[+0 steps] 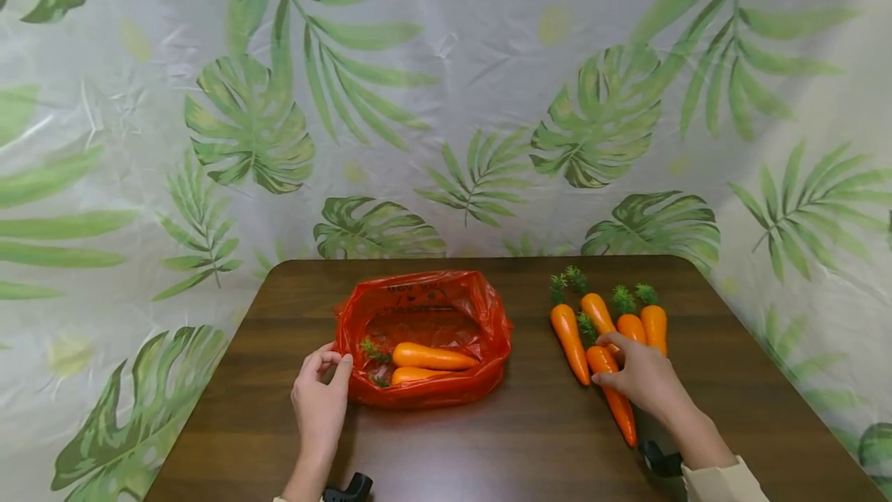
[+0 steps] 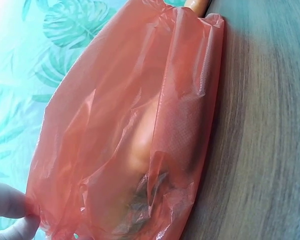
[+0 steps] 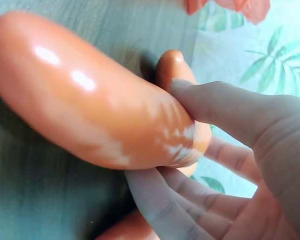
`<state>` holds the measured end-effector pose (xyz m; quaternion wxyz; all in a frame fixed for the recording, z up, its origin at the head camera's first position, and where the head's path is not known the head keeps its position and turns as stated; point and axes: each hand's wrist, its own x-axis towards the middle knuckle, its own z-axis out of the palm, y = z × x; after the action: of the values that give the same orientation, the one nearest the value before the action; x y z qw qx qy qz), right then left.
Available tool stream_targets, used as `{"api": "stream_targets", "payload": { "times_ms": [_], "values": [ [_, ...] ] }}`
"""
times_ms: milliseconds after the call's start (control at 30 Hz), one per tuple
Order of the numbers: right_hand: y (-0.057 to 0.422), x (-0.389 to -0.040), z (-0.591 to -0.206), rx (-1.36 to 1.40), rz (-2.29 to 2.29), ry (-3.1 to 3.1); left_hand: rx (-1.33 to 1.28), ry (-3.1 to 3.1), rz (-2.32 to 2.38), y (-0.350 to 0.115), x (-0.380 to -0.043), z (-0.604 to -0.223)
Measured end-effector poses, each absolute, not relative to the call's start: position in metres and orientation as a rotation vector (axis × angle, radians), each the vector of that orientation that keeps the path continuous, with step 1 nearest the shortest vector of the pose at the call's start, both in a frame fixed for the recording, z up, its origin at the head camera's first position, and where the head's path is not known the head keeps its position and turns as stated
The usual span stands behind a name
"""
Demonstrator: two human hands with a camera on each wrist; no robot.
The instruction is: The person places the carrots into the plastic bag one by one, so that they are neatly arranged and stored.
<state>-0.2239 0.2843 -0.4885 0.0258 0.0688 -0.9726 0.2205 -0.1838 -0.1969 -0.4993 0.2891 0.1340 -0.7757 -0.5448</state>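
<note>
A red plastic bag (image 1: 425,393) lies open-topped on the table, two orange carrots (image 1: 435,356) with green tops inside it. My left hand (image 1: 322,393) pinches the bag's left rim between thumb and fingers; in the left wrist view the thin red film (image 2: 125,100) stretches from those fingertips (image 2: 20,227). On the right side, my right hand (image 1: 648,374) grips a carrot (image 1: 620,409) near its thick upper part, its tip pointing toward me. The right wrist view has this carrot (image 3: 90,95) large between the thumb and the fingers below.
Several other carrots lie around the right hand: one on its left (image 1: 570,343), one behind (image 1: 595,308), and one at the far right (image 1: 654,325). All rest on a dark wooden table (image 1: 543,448). A leaf-patterned sheet (image 1: 488,99) hangs behind the table's far edge.
</note>
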Motion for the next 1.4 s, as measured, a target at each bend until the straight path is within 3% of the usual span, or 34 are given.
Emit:
{"api": "stream_targets", "payload": {
  "times_ms": [1400],
  "values": [
    [0.286, -0.220, -0.476, 0.205, 1.098, -2.805, 0.330, -2.025, -1.480, -0.199, -0.185, -0.502]
  ]
}}
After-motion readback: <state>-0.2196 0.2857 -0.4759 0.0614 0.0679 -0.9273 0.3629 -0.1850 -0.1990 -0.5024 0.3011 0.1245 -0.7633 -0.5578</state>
